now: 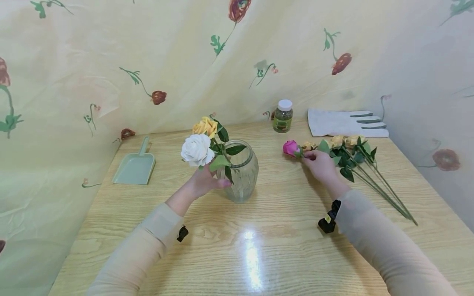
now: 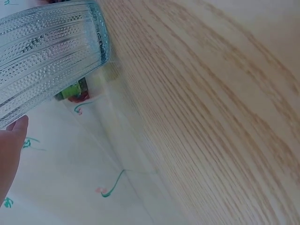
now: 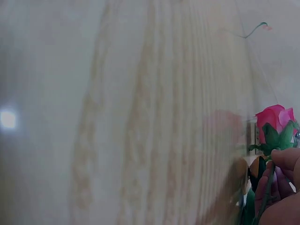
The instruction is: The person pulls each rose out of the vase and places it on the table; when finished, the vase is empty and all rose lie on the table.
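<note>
A ribbed clear glass vase (image 1: 238, 181) stands upright on the table, a white rose (image 1: 197, 150) and a yellow rose (image 1: 205, 126) leaning out over its left rim. My left hand (image 1: 201, 181) grips the vase's left side below the blooms, the thumb across its front. The left wrist view shows the vase's patterned wall (image 2: 51, 51) close up, with only part of the hand. Over on the right, my right hand (image 1: 323, 166) pinches a pink rose (image 1: 291, 148) just under its bloom. The right wrist view shows the thumb and fingers on the green stem (image 3: 266, 192).
Several pale yellow roses (image 1: 337, 142) lie at the right, their stems (image 1: 385, 193) pointing toward the near right. Behind them is a white glove (image 1: 333, 122), beside a white-lidded jar (image 1: 283, 117). A pale green dustpan (image 1: 135, 167) lies at the left. Flowered cloth hangs behind the table.
</note>
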A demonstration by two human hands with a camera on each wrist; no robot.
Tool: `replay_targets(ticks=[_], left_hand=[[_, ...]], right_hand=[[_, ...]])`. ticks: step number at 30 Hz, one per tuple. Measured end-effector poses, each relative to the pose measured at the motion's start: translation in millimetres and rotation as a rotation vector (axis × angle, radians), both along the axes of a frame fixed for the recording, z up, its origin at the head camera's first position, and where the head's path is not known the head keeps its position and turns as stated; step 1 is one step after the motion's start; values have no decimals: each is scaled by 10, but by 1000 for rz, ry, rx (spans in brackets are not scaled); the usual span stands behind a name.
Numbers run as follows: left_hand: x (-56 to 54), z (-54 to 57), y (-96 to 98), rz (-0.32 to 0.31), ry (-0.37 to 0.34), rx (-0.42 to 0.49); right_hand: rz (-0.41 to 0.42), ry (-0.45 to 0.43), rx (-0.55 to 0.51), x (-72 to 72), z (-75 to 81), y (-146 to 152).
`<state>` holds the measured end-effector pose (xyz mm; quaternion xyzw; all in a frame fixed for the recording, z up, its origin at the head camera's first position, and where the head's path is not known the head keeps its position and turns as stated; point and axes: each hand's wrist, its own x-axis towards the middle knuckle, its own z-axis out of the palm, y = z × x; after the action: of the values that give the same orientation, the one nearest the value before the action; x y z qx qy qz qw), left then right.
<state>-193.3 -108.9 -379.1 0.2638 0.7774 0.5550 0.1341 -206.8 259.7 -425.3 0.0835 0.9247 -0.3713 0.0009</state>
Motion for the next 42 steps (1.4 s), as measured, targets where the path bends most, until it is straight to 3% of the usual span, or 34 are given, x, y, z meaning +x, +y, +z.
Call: replay_targets(ticks=[9,23,30,42], left_hand=[[-25,-7,-1,-14,6,31],[-18,0,1,6,-26,27],[-25,12,6,20,5,22],[-22,39,5,5,19,26]], right_hand=[[-20,36,50,14,-35,-23],[28,58,115,30,-113,-5],[19,78,102,48,-141,-2],[2,110,9,72,84,-32]])
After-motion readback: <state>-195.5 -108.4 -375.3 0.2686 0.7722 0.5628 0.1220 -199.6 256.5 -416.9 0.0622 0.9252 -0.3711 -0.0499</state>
